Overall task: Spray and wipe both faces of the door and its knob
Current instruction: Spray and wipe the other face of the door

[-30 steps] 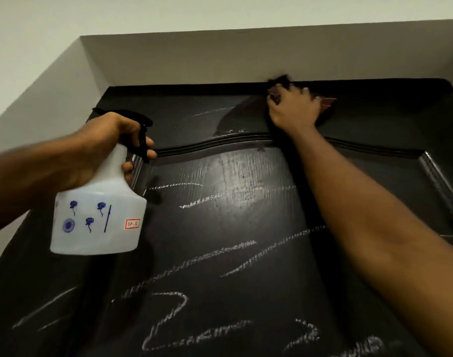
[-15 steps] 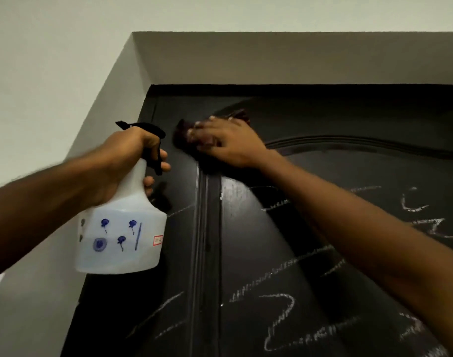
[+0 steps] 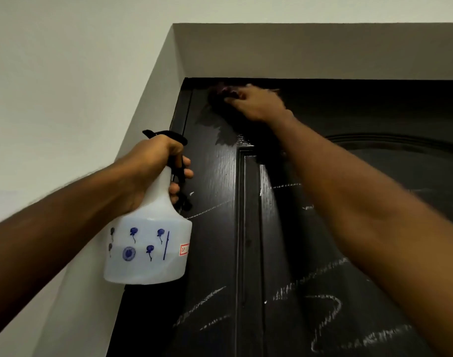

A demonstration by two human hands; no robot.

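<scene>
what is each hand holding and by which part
Left hand grips the spray bottle by its neck. Right hand presses a cloth against the door.

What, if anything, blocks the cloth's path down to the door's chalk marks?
Nothing visible. The right hand presses the cloth high on the door; the spray bottle in the left hand is off to the left.
</scene>
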